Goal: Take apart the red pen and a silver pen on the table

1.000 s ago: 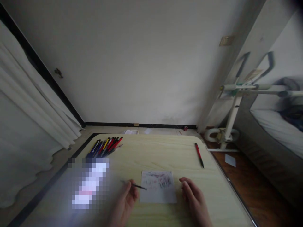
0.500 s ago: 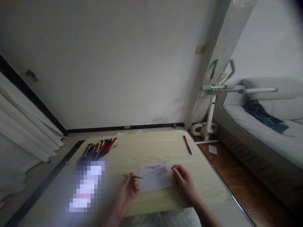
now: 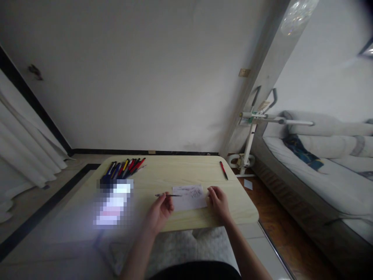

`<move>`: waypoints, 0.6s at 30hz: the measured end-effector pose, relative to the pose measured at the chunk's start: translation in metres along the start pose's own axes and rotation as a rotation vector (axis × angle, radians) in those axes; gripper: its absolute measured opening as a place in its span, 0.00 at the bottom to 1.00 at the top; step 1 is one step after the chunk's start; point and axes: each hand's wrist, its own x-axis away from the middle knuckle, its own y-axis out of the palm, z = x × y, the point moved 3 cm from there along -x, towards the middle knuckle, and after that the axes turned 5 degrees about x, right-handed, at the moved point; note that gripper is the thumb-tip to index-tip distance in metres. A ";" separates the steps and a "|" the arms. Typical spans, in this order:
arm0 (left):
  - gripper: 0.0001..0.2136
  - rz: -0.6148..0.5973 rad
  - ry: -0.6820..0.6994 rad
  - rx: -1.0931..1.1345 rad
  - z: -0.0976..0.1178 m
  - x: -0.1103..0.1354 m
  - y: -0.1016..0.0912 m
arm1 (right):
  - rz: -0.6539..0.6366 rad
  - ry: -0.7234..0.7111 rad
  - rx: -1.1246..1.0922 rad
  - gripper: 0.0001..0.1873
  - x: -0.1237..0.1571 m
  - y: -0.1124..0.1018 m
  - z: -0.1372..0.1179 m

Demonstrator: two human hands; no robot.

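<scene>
My left hand (image 3: 159, 212) pinches a thin dark pen (image 3: 168, 195) that lies almost level, its tip reaching the left edge of a small white paper (image 3: 190, 192) marked with scribbles. My right hand (image 3: 218, 201) rests on the pale wooden table (image 3: 180, 171) at the paper's right edge, fingers curled loosely and touching the sheet. The paper lies flat near the table's front edge.
A bundle of several coloured pens (image 3: 124, 167) lies at the table's back left, and a single red pen (image 3: 223, 170) at the back right. A blurred bright patch (image 3: 113, 202) sits left of my hand. An exercise bike (image 3: 250, 132) and a sofa (image 3: 314, 163) stand to the right.
The view has pulled back and tilted up, so the table looks smaller and my forearms show. Both hands keep their places beside the paper, the pen still in the left.
</scene>
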 end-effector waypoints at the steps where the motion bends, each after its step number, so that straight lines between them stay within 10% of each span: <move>1: 0.03 0.008 0.008 0.002 0.000 0.000 0.000 | 0.005 -0.004 0.006 0.21 0.000 0.000 0.000; 18: 0.04 -0.023 0.062 -0.057 -0.001 0.004 0.003 | 0.003 -0.087 0.040 0.21 0.002 -0.001 -0.002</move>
